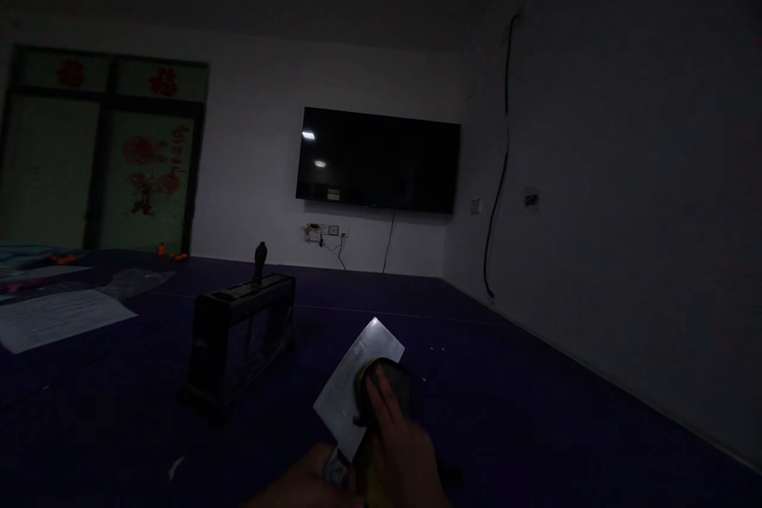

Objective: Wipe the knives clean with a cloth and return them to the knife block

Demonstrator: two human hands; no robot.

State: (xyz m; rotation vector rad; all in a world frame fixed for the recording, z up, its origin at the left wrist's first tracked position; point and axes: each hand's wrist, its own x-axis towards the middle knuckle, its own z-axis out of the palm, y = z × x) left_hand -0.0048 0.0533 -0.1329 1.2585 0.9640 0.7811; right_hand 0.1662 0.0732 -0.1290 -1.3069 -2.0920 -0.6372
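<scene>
A wide-bladed cleaver is tilted up in front of me, its metal blade pale in the dim light. My left hand is closed around its handle at the bottom of the view. Against the blade's right part sits a yellow and black tool with a rounded head; its exact kind is too dark to make out. My right hand grips this tool, two fingers laid along its head. The lower part of the tool is hidden by the hand and the frame edge.
A black box-like frame stands left on the dark purple surface, a dark handle upright on top. Papers and clear plastic lie farther left. A television and a hanging cable are on the walls.
</scene>
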